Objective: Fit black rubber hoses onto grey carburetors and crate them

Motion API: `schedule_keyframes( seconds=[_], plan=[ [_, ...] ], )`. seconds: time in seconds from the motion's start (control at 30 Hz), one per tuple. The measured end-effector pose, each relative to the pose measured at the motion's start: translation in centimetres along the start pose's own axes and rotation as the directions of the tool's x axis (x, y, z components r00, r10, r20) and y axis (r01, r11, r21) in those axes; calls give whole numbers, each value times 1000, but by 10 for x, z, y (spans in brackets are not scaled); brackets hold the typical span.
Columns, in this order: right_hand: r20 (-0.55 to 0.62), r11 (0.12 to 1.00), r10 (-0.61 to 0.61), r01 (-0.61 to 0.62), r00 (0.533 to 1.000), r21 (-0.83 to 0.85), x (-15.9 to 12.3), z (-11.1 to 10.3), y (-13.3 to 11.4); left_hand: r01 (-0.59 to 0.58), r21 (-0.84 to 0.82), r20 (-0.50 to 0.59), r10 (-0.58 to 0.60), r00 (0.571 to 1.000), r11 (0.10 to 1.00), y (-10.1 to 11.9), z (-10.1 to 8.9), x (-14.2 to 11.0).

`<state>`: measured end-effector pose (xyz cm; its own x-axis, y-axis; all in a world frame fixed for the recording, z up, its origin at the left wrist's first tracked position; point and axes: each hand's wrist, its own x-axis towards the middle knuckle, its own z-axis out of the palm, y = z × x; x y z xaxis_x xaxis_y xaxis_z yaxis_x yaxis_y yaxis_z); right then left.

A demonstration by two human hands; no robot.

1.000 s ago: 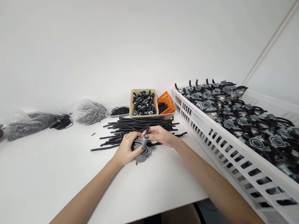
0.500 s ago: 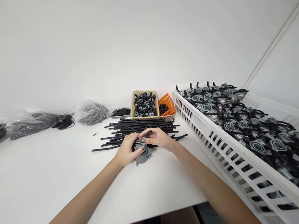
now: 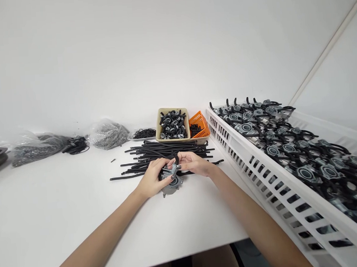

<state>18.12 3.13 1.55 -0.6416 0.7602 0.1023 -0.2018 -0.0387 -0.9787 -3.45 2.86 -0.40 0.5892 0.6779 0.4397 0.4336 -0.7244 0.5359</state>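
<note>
The grey metal housing (image 3: pixel 171 187) is on the white table (image 3: pixel 66 229), in front of the person and close to the near side of a pile of black hoses (image 3: pixel 167 148). A round opening is visible on its face. The left hand (image 3: pixel 152 178) is half closed over the left side of this housing and keeps a grip on it, with the thumb lying across the face. From the upper part of the housing rises a short black tube (image 3: pixel 177 159). The right hand (image 3: pixel 195 164) has its thumb and fingers pinched together at the lower end of this tube; how firmly they press, one cannot tell.

Behind the hoses there is a cream bin (image 3: pixel 157 124), filled with black and grey fittings, and just beside it a tilted orange basket (image 3: pixel 204 122) with small black pieces. To the left of the bin lie thin black rings (image 3: pixel 144 133), then a clear bag (image 3: pixel 108 133) of small grey parts. On the right side stands a long white crate (image 3: pixel 227 134), in which many similar housings (image 3: pixel 304 173) with black hoses are placed in rows.
</note>
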Motion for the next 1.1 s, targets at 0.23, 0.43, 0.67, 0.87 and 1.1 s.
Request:
schedule_keyframes(
  seconds=[0.23, 0.43, 0.67, 0.87, 1.1],
  plan=[
    [-55, 996, -45, 40, 997, -81, 2, 7, 2, 8, 2, -20, -7, 1000, 1000, -1, 1, 0],
    [-79, 993, -46, 36, 996, -114, 4, 5, 7, -4, 12, -20, 4, 1000, 1000, -2, 2, 0],
    [-97, 993, -51, 40, 994, -111, 7, 6, 9, 20, 13, -5, -20, 1000, 1000, 2, -1, 0],
    [-140, 992, -64, 48, 988, -118, 9, 9, 9, 16, -3, -4, -16, 1000, 1000, -3, 1, 0],
    [-67, 981, -76, 63, 995, -184, 3, 10, 0, 13, 16, -11, -13, 1000, 1000, -2, 0, 0]
  ],
)
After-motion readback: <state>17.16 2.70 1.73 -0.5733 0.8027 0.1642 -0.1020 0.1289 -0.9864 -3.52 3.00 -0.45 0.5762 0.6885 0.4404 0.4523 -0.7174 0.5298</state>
